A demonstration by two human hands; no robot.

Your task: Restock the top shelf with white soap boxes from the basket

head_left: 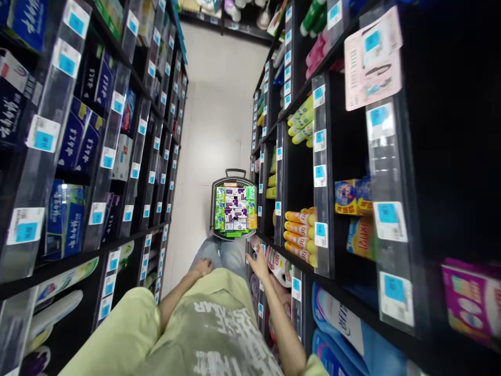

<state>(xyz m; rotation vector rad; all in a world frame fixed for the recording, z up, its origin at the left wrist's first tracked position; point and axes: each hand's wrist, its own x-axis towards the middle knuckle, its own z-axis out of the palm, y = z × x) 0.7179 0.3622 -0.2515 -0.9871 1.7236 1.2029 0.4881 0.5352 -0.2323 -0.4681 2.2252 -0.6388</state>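
Observation:
I stand in a narrow shop aisle and look down my light green shirt. My right hand (259, 262) reaches to the lower right shelf, its fingers spread and touching a white and red pack (278, 267) at the shelf front. My left hand (203, 268) hangs by my jeans at my hip with curled fingers, and nothing shows in it. Ahead on the floor stands a grey shopping basket (213, 203) with a black handle, filled with several green, purple and white boxes (235, 209).
Black shelving with blue price labels lines both sides. Dark blue boxes (80, 138) fill the left shelves. Orange tubes (299, 235), yellow-green tubes (302, 119) and blue refill bags (340, 318) sit on the right. The pale floor runs to a white wall (219, 104) behind the basket.

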